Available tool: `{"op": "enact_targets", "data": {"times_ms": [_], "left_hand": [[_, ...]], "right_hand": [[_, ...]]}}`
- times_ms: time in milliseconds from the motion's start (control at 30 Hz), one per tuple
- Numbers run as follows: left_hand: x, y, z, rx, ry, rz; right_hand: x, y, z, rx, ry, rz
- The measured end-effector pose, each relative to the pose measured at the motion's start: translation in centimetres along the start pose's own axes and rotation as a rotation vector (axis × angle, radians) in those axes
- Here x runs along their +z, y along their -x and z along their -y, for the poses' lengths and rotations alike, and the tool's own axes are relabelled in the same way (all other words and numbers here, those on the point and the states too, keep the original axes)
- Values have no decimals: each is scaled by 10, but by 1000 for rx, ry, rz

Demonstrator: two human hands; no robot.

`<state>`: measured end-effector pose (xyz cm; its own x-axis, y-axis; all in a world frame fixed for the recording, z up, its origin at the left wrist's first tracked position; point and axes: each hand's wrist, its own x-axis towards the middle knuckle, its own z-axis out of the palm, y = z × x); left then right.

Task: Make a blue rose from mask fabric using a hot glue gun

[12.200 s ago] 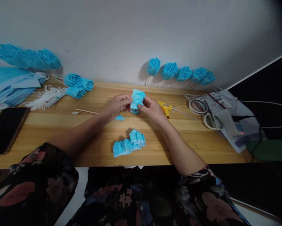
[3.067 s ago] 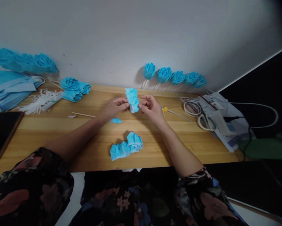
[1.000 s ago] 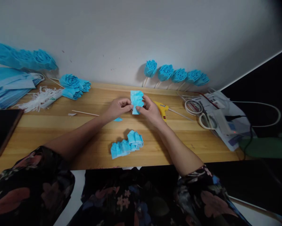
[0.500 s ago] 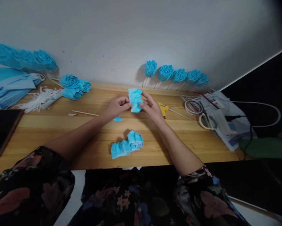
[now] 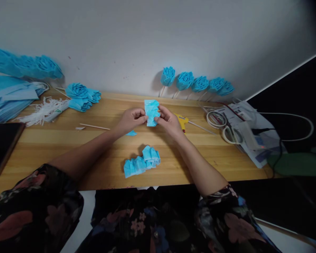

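Observation:
Between my two hands, above the wooden table, is a blue piece of pleated fabric [image 5: 151, 112], held upright. My left hand [image 5: 133, 118] pinches its left edge between thumb and fingers. On the other side my right hand [image 5: 169, 121] grips the right edge, thumb in front and fingers partly hidden behind. Nearer to me lies a ruffled blue fabric strip [image 5: 142, 162]. A small blue scrap [image 5: 132, 133] rests under my left wrist, close to a thin wooden stick [image 5: 94, 126]. Just beyond my right hand is a yellow glue gun [image 5: 183, 123], partly covered by the hand.
Blue fabric flowers on sticks [image 5: 184, 81] lean on the wall. More flowers [image 5: 80, 95], white elastic cords [image 5: 45, 110], stacked blue masks [image 5: 12, 96] and a phone [image 5: 5, 147] are at left. Tape rolls [image 5: 216, 119], scissors [image 5: 232, 135] and a power strip [image 5: 253, 135] sit at right.
My right thumb and fingers have shifted slightly on the right edge of the blue fabric piece. Both hands keep hold of it; the view has moved a little.

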<state>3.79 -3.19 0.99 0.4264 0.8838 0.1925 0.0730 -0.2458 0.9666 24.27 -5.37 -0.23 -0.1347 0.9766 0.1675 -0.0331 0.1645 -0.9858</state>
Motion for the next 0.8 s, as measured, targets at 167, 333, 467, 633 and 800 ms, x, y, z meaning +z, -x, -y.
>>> {"op": "enact_targets", "data": {"times_ms": [167, 333, 467, 633, 800], "left_hand": [[-1, 0, -3, -1, -28, 24], [-2, -1, -3, -1, 17, 20], [-3, -1, 0, -3, 50, 2], [-3, -1, -1, -22, 55, -1], [-2, -1, -2, -35, 32, 16]], "right_hand": [[0, 0, 0, 3, 21, -6], [-1, 2, 8, 50, -17, 20], [-2, 4, 13, 97, -66, 7], [-1, 4, 11, 90, -54, 28], [-1, 2, 7, 50, -19, 36]]}}
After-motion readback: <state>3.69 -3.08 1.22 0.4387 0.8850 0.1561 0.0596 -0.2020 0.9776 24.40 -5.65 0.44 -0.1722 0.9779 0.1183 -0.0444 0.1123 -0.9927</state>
